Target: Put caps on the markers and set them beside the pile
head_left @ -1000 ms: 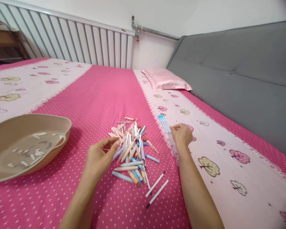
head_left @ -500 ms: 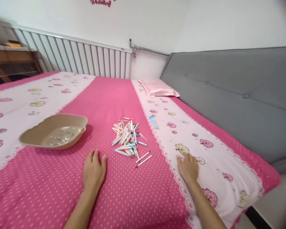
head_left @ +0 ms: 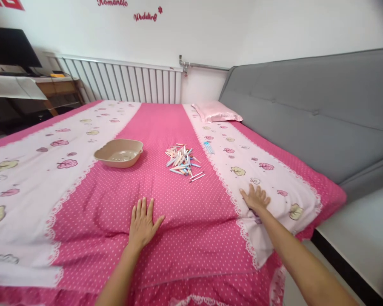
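Note:
My left hand (head_left: 142, 225) lies palm down with spread fingers on the pink dotted bedsheet (head_left: 191, 238), holding nothing. On the white printed band of the sheet rests my right hand (head_left: 255, 199), also palm down, fingers apart and nothing in it. Beyond and between both hands is a loose pile of slim pens (head_left: 180, 160) in white, peach and blue. Two thin white sticks (head_left: 197, 176) lie at its near edge. A few light-blue pens (head_left: 208, 148) sit side by side to the right of the pile. Left of it stands a beige plastic basin (head_left: 119, 154) with a slotted bottom.
A pink satin pillow (head_left: 215, 112) lies at the far right against the grey padded headboard (head_left: 309, 102). A white radiator (head_left: 127, 80) and a pipe (head_left: 207, 66) run along the wall. A desk (head_left: 59, 87) with a monitor (head_left: 12, 49) stands far left.
The view has pulled back and tilted up, so the basin and pens look smaller and farther off. Both hands now lie nearer the bed's front edge, fingers spread wider.

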A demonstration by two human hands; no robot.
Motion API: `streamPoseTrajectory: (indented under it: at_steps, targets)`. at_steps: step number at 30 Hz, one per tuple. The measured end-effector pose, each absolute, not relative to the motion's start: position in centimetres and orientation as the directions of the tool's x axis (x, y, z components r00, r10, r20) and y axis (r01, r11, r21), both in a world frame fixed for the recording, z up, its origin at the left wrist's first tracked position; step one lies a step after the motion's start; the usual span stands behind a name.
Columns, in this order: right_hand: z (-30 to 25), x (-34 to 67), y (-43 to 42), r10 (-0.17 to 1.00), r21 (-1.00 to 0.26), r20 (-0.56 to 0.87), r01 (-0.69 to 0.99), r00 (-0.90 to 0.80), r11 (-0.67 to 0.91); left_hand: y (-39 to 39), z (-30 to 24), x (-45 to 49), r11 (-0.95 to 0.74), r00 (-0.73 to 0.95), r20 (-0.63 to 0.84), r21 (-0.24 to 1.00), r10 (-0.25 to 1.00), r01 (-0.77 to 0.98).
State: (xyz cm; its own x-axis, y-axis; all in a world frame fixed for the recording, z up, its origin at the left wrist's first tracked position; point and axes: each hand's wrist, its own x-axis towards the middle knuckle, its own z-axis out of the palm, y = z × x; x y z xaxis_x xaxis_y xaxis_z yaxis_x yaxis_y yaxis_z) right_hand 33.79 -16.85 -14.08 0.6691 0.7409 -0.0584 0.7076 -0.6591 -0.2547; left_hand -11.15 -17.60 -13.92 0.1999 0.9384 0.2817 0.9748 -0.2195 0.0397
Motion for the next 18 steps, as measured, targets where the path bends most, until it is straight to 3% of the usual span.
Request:
streamPoseTrajectory:
  at_steps: [5, 12, 18]
  targets:
    - [-14.1, 34.8, -16.8, 0.745, -0.272, -0.175, 0.696, 0.643, -0.665, -18.4, -13.8, -11.5, -0.209, 0.196, 0.145, 0.08, 0.97, 0.975]
    - [-14.8, 35.3, -16.2, 0.742, -0.271, -0.188, 0.692, 0.644, -0.669, -18.0, -12.1, -10.8, -0.106, 0.12, -0.094, 0.136, 0.988, 0.985]
    - [-15.0, 35.5, -16.1, 0.749, -0.285, -0.163, 0.696, 0.642, -0.658, -17.5, -11.7, -11.0, -0.109, 0.136, -0.156, 0.17, 0.978, 0.979]
